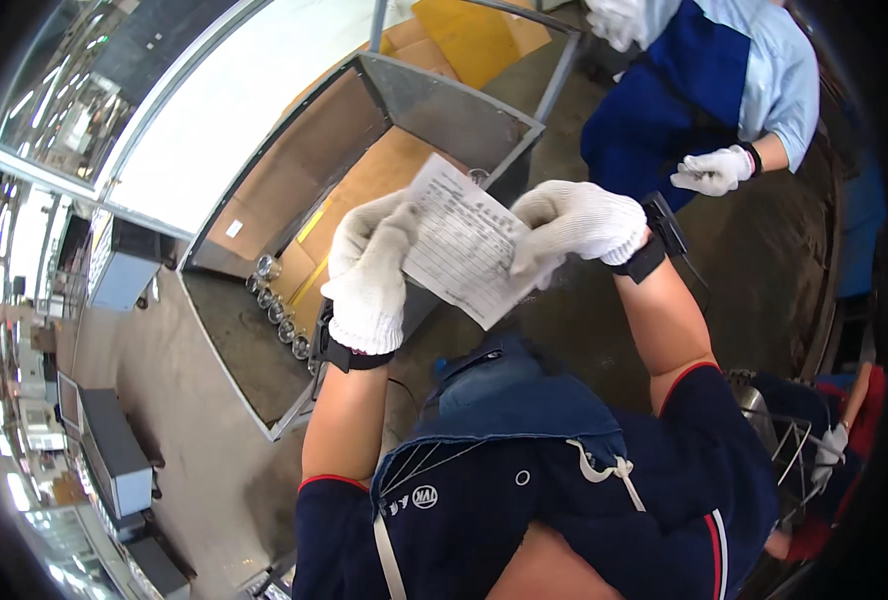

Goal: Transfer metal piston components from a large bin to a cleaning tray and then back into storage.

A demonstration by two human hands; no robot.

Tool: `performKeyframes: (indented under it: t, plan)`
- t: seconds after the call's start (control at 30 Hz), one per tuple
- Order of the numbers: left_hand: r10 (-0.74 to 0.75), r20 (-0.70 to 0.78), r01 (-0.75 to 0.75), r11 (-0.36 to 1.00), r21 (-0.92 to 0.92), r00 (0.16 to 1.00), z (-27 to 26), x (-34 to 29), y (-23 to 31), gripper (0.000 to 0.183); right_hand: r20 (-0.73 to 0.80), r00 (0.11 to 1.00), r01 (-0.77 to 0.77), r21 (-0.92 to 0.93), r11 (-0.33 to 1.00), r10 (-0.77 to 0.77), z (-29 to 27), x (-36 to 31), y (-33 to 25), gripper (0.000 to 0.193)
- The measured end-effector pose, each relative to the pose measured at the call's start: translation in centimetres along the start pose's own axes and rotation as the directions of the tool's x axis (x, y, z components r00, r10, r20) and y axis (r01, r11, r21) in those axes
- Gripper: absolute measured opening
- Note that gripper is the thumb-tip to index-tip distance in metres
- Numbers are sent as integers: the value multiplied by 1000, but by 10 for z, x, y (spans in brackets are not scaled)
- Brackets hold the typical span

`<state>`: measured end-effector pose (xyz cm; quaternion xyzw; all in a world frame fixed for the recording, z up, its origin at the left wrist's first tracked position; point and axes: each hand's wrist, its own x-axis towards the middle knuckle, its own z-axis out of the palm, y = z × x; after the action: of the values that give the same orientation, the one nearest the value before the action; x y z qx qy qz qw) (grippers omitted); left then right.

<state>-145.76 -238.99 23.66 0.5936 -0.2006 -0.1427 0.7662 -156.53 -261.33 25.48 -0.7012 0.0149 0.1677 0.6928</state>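
A white sheet of paper [464, 240] with lines of dark print is held up before my chest, tilted, with one corner pointing down toward me. My left hand [372, 262], in a white knit glove, pinches its left edge. On the opposite edge, my right hand [576, 228], gloved the same way, grips the paper between thumb and fingers. Black straps with small devices circle both wrists. Beyond the paper lies a metal-framed bin [364, 62] lined with brown cardboard [349, 200]. Several clear glass items [286, 330] stand in a row along its left side.
At the upper right stands a person in a blue apron [654, 110] with white gloves. Another person's gloved hand [830, 446] shows at the lower right, near a wire rack [792, 450]. Grey box-shaped units [114, 450] stand on the floor at left.
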Motion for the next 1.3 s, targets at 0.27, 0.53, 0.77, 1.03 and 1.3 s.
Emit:
performKeyframes:
  t: [0.27,0.53,0.77,1.03,1.3]
  plan:
    - [-92,-370,101,995,4,924,-51,-27,22,29,-167,974,185,181,966,-155,34,62,9,29]
    - [8,-502,-20,1000,-18,865,-128,-91,40,39,-89,960,272,43,961,-267,116,134,-6,28]
    - [-62,-523,73,997,0,850,-219,-152,63,30,58,911,413,-90,906,-409,213,187,-30,27]
    - [-38,-628,15,999,-41,777,-256,-184,80,23,68,746,660,51,750,-662,279,228,32,50]
    - [-97,-408,50,991,-124,908,-269,-167,20,40,108,989,92,52,994,-97,264,150,27,42]
